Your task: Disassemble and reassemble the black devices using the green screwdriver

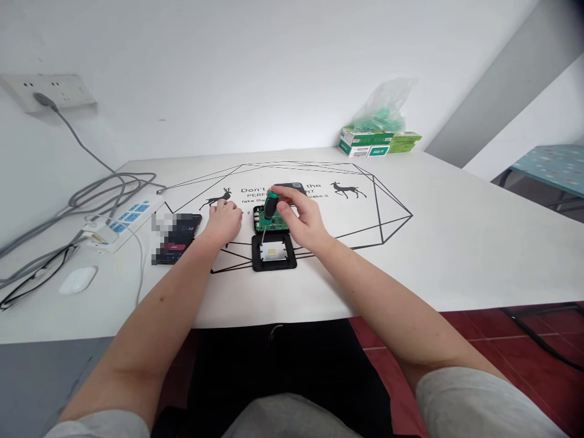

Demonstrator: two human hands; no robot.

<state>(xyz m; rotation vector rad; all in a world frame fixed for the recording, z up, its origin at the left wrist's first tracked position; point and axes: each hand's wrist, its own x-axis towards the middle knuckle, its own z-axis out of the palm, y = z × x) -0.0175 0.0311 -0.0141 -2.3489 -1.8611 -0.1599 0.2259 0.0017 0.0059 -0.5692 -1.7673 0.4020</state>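
My right hand (303,218) is wrapped round the green-and-black handle of a screwdriver (271,205), which slants so that its thin shaft points down toward me. Its tip shows near the top edge of a black case cover (256,258) with a silvery plate (272,251) set in it. Just behind the cover lies a green circuit board (274,225) in a black case, partly hidden by my right hand. To its left, my left hand (225,222) rests on the table with curled fingers; what its fingertips hold, if anything, is too small to make out.
A phone (182,237) lies left of my left hand. Farther left are a power strip (132,219), looped grey cables (109,188) and a white mouse (78,280). Green-and-white boxes (367,143) with a plastic bag (385,109) stand at the back right. A dark object (289,185) lies behind my right hand.
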